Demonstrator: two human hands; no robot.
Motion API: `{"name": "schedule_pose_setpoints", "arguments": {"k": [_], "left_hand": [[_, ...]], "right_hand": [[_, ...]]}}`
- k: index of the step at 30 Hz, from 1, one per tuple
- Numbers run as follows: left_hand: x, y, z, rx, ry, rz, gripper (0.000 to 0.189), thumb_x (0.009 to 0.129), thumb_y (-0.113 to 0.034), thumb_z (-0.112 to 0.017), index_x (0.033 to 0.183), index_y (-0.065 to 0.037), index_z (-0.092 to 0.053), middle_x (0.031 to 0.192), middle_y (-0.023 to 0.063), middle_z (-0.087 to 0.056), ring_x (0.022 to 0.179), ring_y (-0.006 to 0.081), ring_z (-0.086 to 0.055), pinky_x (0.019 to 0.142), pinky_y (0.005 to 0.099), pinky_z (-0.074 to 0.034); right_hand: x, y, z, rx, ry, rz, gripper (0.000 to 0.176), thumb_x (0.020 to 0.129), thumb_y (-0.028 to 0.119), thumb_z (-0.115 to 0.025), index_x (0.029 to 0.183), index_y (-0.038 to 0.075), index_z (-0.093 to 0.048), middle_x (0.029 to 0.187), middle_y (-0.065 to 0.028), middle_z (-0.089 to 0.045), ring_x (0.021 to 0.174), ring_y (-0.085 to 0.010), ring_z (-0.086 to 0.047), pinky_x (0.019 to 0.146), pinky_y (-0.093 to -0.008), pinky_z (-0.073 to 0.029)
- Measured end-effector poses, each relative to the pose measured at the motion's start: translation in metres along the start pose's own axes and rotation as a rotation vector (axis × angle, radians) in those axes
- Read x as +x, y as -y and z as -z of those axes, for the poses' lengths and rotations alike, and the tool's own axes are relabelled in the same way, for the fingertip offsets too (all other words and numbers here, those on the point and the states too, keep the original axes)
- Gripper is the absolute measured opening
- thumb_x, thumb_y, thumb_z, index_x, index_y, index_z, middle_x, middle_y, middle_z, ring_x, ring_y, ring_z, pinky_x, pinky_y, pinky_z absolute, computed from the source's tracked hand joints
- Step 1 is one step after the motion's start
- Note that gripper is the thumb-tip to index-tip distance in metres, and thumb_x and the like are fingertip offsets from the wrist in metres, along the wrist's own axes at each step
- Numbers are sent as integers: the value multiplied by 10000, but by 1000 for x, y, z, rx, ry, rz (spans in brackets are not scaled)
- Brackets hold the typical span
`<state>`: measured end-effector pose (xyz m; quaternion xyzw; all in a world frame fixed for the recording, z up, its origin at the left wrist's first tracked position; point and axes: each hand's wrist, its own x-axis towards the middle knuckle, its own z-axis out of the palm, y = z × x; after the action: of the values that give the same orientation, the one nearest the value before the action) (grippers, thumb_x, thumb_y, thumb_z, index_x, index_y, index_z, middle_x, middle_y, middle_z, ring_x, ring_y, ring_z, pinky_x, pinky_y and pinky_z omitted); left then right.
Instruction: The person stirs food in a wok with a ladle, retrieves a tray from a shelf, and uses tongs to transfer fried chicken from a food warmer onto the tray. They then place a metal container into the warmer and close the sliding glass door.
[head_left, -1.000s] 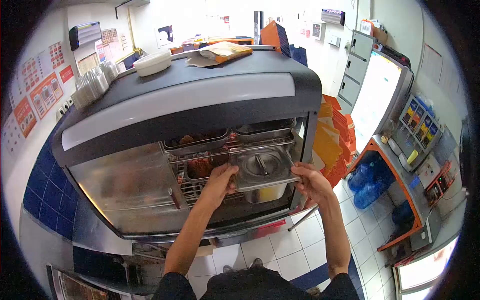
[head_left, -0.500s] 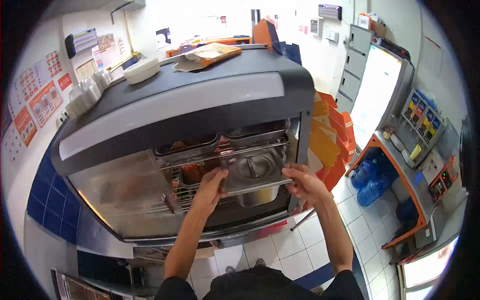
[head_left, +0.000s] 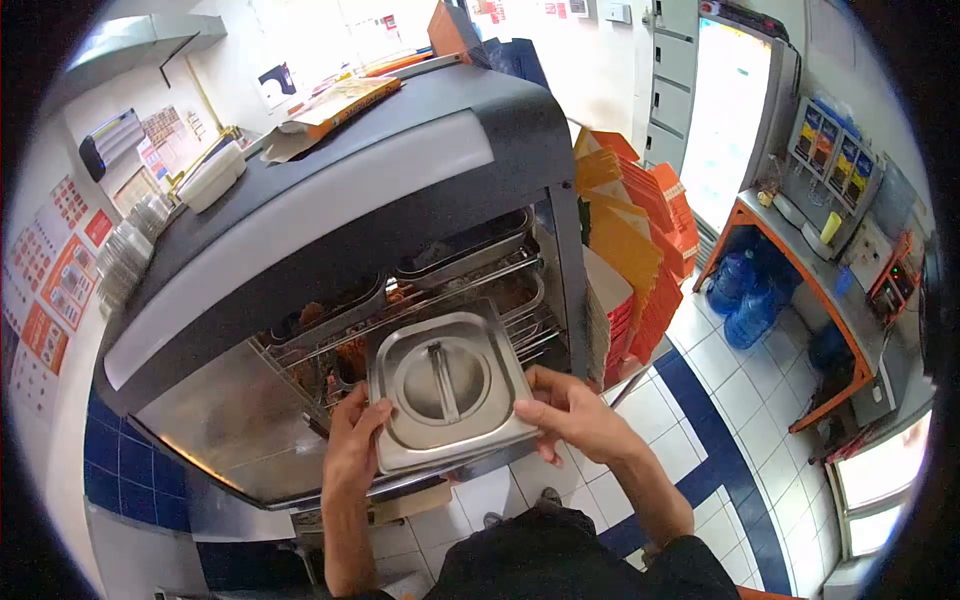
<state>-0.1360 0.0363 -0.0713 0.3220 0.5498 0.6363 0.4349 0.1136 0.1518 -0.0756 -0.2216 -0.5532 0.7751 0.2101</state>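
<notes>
A square steel pan with a handled lid is held level between both hands, in front of the open part of a warming cabinet. My left hand grips its left edge, thumb on the lid's rim. On the right edge, my right hand grips with the thumb on top and the fingers partly hidden underneath. Behind the pan, wire racks inside the cabinet carry steel trays, some with food in them.
Stacked orange and yellow cartons stand right of the cabinet. A torn package and a white container lie on top. Farther right are an orange-framed counter, blue water bottles and a lit fridge.
Both hands have drawn the lidded pan out of the cabinet toward me. The camera view has shifted and turned, so the cabinet appears farther left and more tilted.
</notes>
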Motion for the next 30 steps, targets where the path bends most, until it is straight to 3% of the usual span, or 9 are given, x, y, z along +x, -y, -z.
{"name": "schedule_pose_setpoints", "arguments": {"k": [4,7,9,11,13,17,23,27,30], "left_hand": [[-16,-15,6,64,-59,-34,378,801,-196,-616,1086,40,-537,937,83,-618,807,112,-581,753,230,-452],[-26,-28,12,154,-130,-39,373,800,-186,-593,1085,47,-537,927,84,-614,809,116,-572,760,229,-447],[-31,-35,17,285,-169,-143,368,805,-193,-587,1073,55,-537,924,87,-608,826,113,-567,764,230,-446],[-38,-50,15,313,-183,-119,361,817,-187,-576,1078,58,-530,926,90,-602,839,110,-564,767,229,-445],[-40,-61,18,313,-194,-143,334,828,-170,-568,1077,48,-526,932,88,-600,840,107,-564,767,226,-444],[-43,-80,22,283,-179,-173,256,844,-131,-549,1039,34,-528,898,64,-596,803,86,-561,742,216,-448],[-41,-81,15,198,-209,-196,297,835,-131,-539,1062,59,-519,887,69,-597,760,87,-565,721,213,-457],[-33,-66,11,75,-107,31,345,828,-144,-559,1080,83,-498,872,80,-594,745,110,-583,699,231,-483],[-26,-52,-7,-9,-205,128,529,807,-182,-598,1213,90,-393,989,111,-572,836,153,-584,711,245,-499]], "right_hand": [[8,-26,0,214,113,29,500,939,474,-370,1002,-6,-497,703,-73,-569,496,-140,-558,390,-266,-442],[24,-45,-4,413,140,-13,504,943,474,-355,1000,-3,-505,733,-101,-595,505,-160,-571,395,-267,-448],[47,-54,6,379,227,-49,484,951,449,-347,1010,-3,-511,841,-138,-618,598,-188,-611,488,-286,-493],[79,-62,-1,338,-194,59,404,953,375,-377,1009,1,-517,957,-170,-613,757,-237,-645,646,-330,-534],[113,-77,4,490,-293,187,434,913,410,-486,990,-16,-515,818,-156,-613,755,-292,-658,659,-356,-551],[156,-93,17,529,-203,150,363,912,321,-514,972,-37,-504,836,-166,-619,779,-320,-662,687,-368,-564],[150,-96,-8,287,-450,183,243,919,192,-502,934,-51,-504,828,-158,-613,596,-280,-647,560,-381,-562],[106,-118,-19,98,-546,376,214,928,171,-510,939,-40,-542,831,-74,-592,680,-123,-556,610,-258,-460],[78,-122,-31,413,-491,328,228,908,202,-522,896,-21,-570,823,-20,-578,742,-87,-500,664,-248,-432]]}}
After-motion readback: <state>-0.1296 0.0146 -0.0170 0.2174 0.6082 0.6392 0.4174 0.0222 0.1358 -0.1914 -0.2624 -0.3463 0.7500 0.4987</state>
